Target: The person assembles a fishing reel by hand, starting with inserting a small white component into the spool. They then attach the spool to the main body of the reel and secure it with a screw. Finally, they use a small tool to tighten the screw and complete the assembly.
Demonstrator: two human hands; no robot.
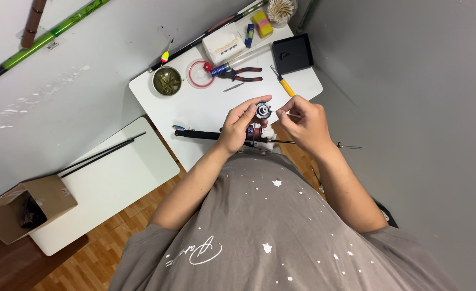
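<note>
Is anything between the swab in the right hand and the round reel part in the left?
Nothing visible. The left hand holds the round reel part up with its face exposed, and the swab in the right hand points straight at it across a bare gap.

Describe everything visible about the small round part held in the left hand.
The round part is a small dark disc with a pale, shiny centre, likely metal. The left hand pinches it at its edge between fingers and thumb, face turned up toward the camera, above the white table. The right hand points a thin white swab stick at its side. Finer detail is too small to tell.
</note>
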